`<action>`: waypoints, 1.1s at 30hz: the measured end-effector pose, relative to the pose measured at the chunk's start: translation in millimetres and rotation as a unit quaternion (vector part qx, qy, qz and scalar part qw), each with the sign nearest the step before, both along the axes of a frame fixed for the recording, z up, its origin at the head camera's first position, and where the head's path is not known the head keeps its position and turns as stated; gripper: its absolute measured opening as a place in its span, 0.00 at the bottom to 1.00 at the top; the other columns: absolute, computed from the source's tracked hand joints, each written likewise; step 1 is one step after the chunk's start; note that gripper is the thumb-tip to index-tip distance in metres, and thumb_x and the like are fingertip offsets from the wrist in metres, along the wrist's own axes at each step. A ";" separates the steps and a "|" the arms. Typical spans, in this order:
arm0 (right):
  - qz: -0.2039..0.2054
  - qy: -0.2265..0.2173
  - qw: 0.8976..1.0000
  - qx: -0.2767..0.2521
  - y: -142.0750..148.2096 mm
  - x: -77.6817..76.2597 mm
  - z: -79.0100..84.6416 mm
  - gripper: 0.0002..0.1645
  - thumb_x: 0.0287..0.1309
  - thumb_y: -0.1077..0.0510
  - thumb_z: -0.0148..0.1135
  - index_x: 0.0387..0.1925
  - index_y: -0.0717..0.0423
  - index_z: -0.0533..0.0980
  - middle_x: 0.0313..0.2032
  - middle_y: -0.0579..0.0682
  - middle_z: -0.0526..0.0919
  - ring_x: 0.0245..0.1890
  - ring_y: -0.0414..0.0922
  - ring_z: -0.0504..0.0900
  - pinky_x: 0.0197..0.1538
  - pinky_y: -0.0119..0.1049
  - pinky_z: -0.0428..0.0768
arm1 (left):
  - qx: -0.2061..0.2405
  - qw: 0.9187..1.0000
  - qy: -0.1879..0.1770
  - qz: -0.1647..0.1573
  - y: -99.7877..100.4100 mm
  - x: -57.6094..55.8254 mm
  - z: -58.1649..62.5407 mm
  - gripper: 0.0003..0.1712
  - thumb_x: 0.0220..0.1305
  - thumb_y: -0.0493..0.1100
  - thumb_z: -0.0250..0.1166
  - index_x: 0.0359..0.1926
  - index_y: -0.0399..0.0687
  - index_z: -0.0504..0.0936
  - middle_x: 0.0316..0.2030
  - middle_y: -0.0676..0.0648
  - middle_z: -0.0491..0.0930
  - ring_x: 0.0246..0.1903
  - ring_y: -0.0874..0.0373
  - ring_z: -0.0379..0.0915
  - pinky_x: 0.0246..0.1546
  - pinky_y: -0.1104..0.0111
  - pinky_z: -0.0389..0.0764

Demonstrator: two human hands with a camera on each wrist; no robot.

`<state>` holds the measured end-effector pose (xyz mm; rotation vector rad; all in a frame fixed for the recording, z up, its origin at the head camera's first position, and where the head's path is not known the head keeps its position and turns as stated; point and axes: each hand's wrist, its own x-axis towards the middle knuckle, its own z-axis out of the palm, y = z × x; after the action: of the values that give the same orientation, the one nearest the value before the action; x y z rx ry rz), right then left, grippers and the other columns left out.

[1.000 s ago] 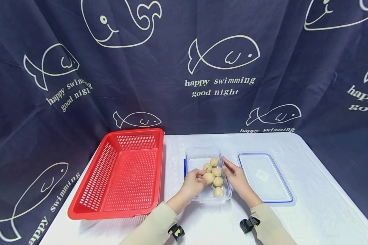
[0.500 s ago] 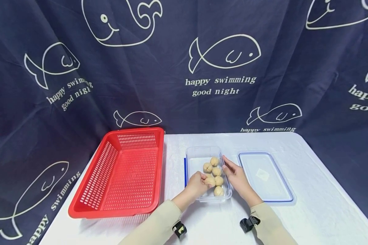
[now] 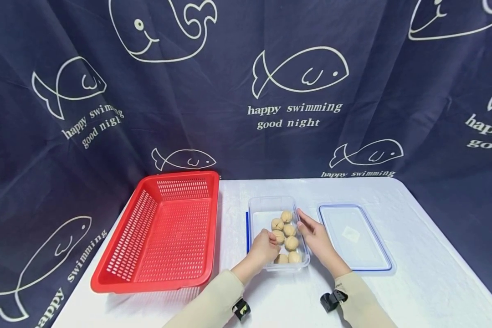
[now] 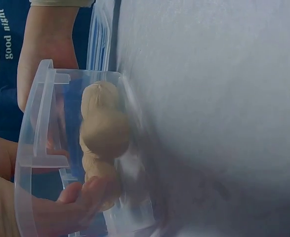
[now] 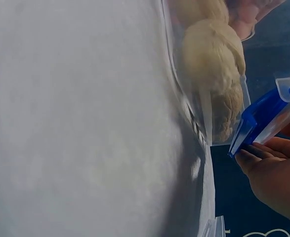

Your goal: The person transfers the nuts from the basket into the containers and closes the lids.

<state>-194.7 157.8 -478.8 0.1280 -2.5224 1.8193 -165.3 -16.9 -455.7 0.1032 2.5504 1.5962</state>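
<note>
A clear plastic food container (image 3: 257, 205) stands mid-table with several walnuts (image 3: 286, 216) inside, mostly along its right side. My left hand (image 3: 263, 248) reaches over the near left of the container, fingers bent down among the walnuts. One walnut (image 3: 281, 258) lies just below those fingers in the near left corner. In the left wrist view a blurred walnut (image 4: 105, 133) lies apart from the fingertips (image 4: 98, 190). My right hand (image 3: 315, 237) holds the container's right side, fingers by a blue latch (image 5: 263, 116) in the right wrist view.
A red perforated plastic basket (image 3: 176, 241) stands on the left of the white-covered table (image 3: 426, 255). To the right lies the clear lid (image 3: 354, 237) with a blue seal. A dark fish-print cloth (image 3: 229, 132) hangs behind the table.
My left hand had a walnut between its fingers and has let it go in the container's near left corner. The near right walnut has shifted slightly right. My right hand stays put.
</note>
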 end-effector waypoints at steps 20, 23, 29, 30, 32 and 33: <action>-0.052 0.106 0.991 0.065 38.6 7.2 26.0 0.21 0.71 0.61 0.50 0.58 0.71 0.71 0.59 0.68 0.73 0.59 0.56 0.73 0.51 0.11 0.65 | 0.127 0.990 0.034 -0.045 40.2 11.4 34.5 0.21 0.59 0.28 0.59 0.55 0.33 0.75 0.49 0.40 0.79 0.48 0.50 0.77 0.49 0.71 0.78; -0.075 0.125 0.986 0.080 55.4 9.9 26.5 0.20 0.70 0.61 0.50 0.56 0.72 0.73 0.56 0.69 0.75 0.54 0.36 0.75 0.49 0.09 0.65 | 0.108 0.992 0.019 -0.060 58.2 18.0 41.4 0.24 0.61 0.33 0.62 0.59 0.37 0.73 0.55 0.41 0.77 0.53 0.47 0.75 0.52 0.68 0.77; -0.108 0.128 0.978 0.124 91.1 18.7 23.7 0.20 0.69 0.61 0.50 0.56 0.72 0.72 0.51 0.72 0.77 0.43 0.15 0.68 0.46 0.07 0.64 | 0.047 0.997 -0.008 -0.065 92.4 25.2 44.5 0.31 0.61 0.40 0.64 0.65 0.41 0.69 0.60 0.40 0.73 0.58 0.46 0.72 0.58 0.62 0.74; -0.114 0.121 0.976 0.137 96.2 20.6 23.6 0.21 0.69 0.61 0.50 0.56 0.72 0.72 0.51 0.72 0.77 0.44 0.20 0.73 0.45 0.08 0.65 | 0.038 0.997 -0.016 -0.061 97.8 25.6 42.8 0.32 0.60 0.41 0.65 0.65 0.41 0.68 0.61 0.40 0.73 0.59 0.47 0.71 0.59 0.62 0.72; -0.127 0.107 0.973 0.162 105.5 24.8 23.3 0.21 0.69 0.61 0.50 0.57 0.73 0.71 0.51 0.73 0.76 0.47 0.37 0.80 0.49 0.20 0.74 | 0.032 0.997 -0.039 -0.053 108.7 26.3 37.2 0.34 0.59 0.41 0.65 0.66 0.41 0.67 0.62 0.41 0.72 0.62 0.48 0.67 0.63 0.60 0.68; -0.133 0.096 0.970 0.178 109.7 26.6 23.1 0.22 0.69 0.61 0.50 0.57 0.73 0.70 0.53 0.74 0.75 0.50 0.48 0.81 0.52 0.28 0.77 | 0.032 0.997 -0.052 -0.050 113.8 26.5 34.0 0.36 0.58 0.41 0.66 0.67 0.40 0.66 0.63 0.40 0.71 0.63 0.48 0.65 0.64 0.59 0.66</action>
<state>-168.1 267.5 -455.7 -0.0278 -2.5527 1.1890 -138.8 96.9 -421.7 0.1496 2.3780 1.6032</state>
